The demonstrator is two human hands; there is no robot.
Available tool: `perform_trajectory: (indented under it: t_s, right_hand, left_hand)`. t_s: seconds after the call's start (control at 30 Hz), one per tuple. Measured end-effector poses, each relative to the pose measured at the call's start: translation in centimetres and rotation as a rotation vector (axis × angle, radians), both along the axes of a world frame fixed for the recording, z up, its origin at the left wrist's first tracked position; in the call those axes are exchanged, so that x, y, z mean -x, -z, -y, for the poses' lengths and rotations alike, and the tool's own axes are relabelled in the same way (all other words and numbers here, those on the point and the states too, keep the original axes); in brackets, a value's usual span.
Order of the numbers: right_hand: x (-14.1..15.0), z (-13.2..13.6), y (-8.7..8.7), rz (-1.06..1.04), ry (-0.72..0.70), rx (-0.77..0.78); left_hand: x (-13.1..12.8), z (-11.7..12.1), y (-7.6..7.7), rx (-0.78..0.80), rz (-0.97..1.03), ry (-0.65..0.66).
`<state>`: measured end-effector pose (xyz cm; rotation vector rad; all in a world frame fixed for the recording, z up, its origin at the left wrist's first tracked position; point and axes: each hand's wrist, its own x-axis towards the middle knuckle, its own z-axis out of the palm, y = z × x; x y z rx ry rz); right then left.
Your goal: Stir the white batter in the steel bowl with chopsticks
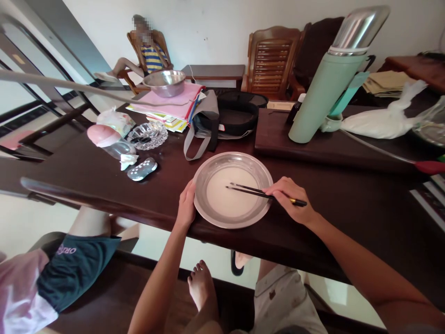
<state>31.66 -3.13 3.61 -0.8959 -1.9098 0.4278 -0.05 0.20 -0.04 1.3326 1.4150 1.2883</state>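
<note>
A round metal bowl (pixel 233 222) stands near the front edge of the dark wooden table. Pale, milky liquid or batter (pixel 231 204) covers its bottom. My left hand (pixel 187 204) grips the bowl's left rim, its fingers partly hidden by the wall. In my right hand (pixel 292 199) is a pair of black chopsticks (pixel 252 190), pinched close to their gold-marked upper ends. They reach over the right rim, and their tips are at the surface of the pale mixture, slightly apart.
Left of the bowl lie a grey remote (pixel 142 169), a pink-capped bottle (pixel 104 136) and a glass ashtray (pixel 153 135). Behind are a black bag (pixel 229 116) and a steel bowl (pixel 167 84) on papers. A green thermos (pixel 323 97) stands right. People sit at left and across the room.
</note>
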Motion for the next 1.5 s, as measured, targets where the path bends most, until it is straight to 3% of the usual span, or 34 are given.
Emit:
perform_trajectory:
  t_s: [0.13,0.33,0.5,0.67,0.83,1.03,1.2,1.37,1.5]
  right_hand:
    - [-0.41,0.09,0.07,-0.167,0.021,0.057]
    - [0.03,0.12,-0.17,0.024,0.016,0.030]
    - [-0.31,0.11,-0.09,-0.133,0.062,0.067]
    - [0.01,0.10,-0.18,0.019,-0.012,0.033]
    - [-0.27,0.09,-0.04,-0.127,0.040,0.043]
    - [0.06,0.10,-0.03,0.040,-0.008,0.027]
    - [-0.24,0.10,-0.05,-0.109,0.044,0.048]
    - [0.14,0.11,-0.23,0.039,-0.016,0.024]
    - [-0.08,0.13,-0.31,-0.064,0.062,0.007]
  left_hand:
    - [0.01,-0.02,0.10,-0.005,0.009,0.010]
    - [0.09,-0.09,0.26,-0.007,0.004,0.011]
    - [0.02,0.01,0.03,-0.011,-0.015,0.019]
    - [-0.06,0.12,-0.14,-0.004,-0.027,-0.008]
    - [-0.15,0.13,-0.31,-0.011,-0.034,-0.001]
    - [-0.18,0.12,-0.36,-0.004,-0.011,0.007]
    - [-0.09,0.05,-0.10,-0.001,-0.011,0.003]
    - [0.08,0.01,0.18,-0.003,-0.006,0.010]
    - [0.09,-0.02,0.22,-0.008,0.006,0.011]
